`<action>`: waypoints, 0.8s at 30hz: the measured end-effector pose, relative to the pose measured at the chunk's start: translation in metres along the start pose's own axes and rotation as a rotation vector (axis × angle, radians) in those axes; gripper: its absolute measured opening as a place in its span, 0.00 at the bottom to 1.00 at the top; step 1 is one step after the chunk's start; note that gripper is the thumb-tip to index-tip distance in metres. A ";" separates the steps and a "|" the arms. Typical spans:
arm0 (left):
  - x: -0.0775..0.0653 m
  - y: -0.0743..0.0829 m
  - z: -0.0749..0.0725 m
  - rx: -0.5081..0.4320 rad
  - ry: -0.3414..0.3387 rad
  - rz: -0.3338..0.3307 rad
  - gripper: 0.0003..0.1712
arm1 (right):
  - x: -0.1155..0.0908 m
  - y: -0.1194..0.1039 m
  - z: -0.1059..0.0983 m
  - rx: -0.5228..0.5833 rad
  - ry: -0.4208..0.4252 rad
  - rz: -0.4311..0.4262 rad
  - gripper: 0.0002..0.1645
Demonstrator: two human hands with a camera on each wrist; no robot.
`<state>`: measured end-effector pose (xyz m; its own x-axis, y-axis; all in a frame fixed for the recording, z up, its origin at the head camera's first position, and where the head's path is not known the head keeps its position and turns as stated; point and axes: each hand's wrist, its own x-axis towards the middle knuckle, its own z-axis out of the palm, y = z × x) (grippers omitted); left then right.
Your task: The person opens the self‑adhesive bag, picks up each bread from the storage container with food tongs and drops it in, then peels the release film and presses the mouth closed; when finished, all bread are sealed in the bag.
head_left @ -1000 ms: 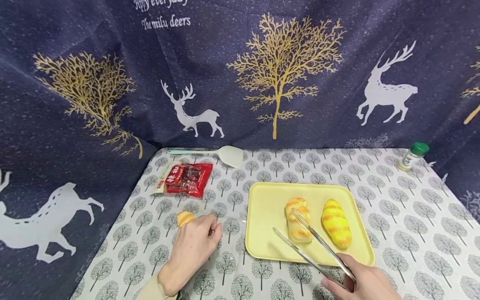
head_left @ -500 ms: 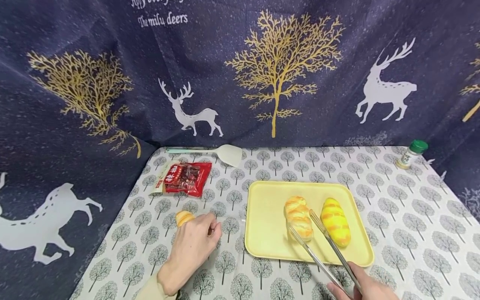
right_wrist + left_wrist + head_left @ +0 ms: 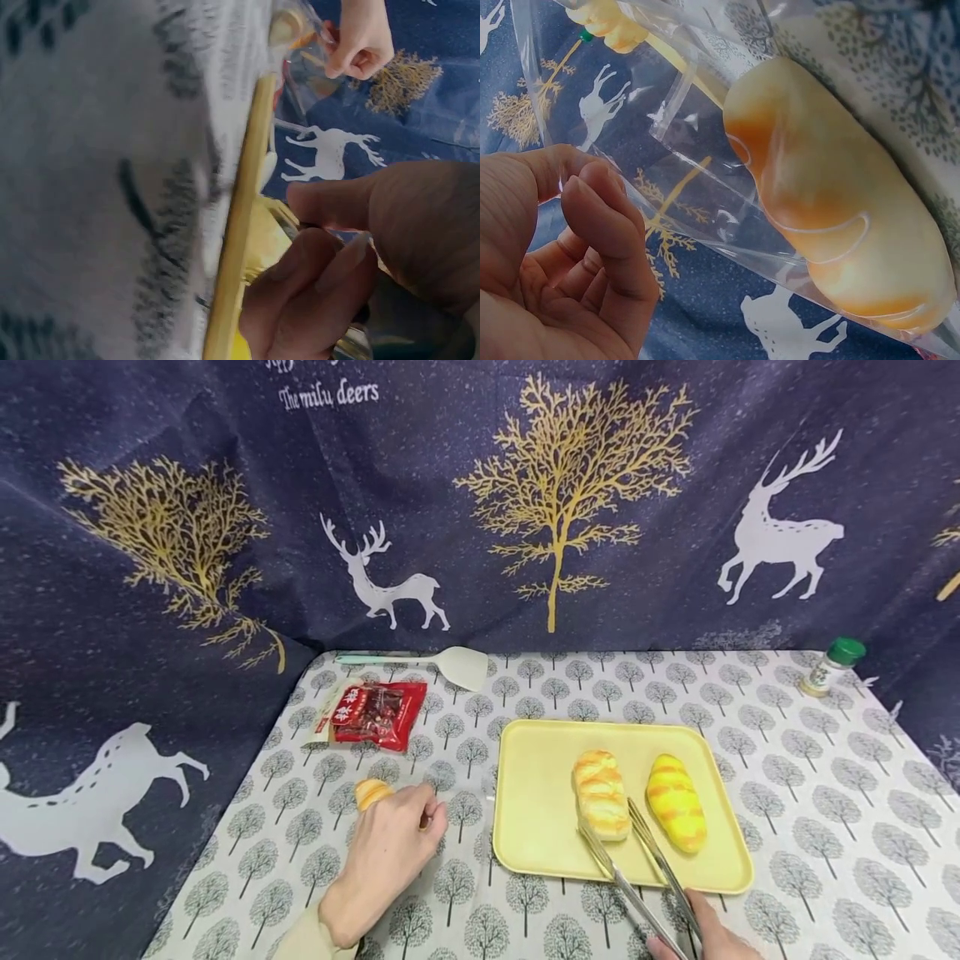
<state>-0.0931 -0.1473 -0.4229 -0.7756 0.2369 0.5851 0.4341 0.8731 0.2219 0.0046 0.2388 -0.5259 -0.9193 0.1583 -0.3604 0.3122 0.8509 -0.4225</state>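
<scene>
Right grip (image 3: 716,937) pinches the tongs (image 3: 631,894), arms straddling the pale loaf (image 3: 602,795)'s near end on the tray (image 3: 534,810); left grip (image 3: 393,842) pinches the bag (image 3: 681,144). We expect slippage if so shallow a bite closes.

Two loaves (image 3: 602,795) on the tray (image 3: 532,806)

The desk (image 3: 483,897) has a white tree-print cover (image 3: 258,864). On it lie a yellow tray (image 3: 532,793), a spatula (image 3: 461,667), a red packet (image 3: 378,717) and bread (image 3: 832,202) in a clear bag (image 3: 682,139); a green-capped jar (image 3: 831,668) stands far right.
</scene>
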 end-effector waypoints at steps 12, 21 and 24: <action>-0.002 0.000 0.001 -0.014 -0.011 -0.006 0.21 | -0.006 -0.025 -0.014 -0.091 0.088 -0.009 0.46; 0.000 0.001 0.001 -0.023 -0.029 -0.015 0.22 | -0.013 -0.040 -0.033 -0.100 0.139 -0.117 0.29; 0.001 0.001 0.000 -0.025 -0.039 -0.024 0.22 | -0.012 -0.037 -0.034 -0.118 0.211 -0.193 0.26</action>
<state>-0.0930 -0.1465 -0.4222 -0.8030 0.2333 0.5484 0.4265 0.8677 0.2554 -0.0041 0.2221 -0.4779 -0.9923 0.0777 -0.0968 0.1078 0.9257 -0.3625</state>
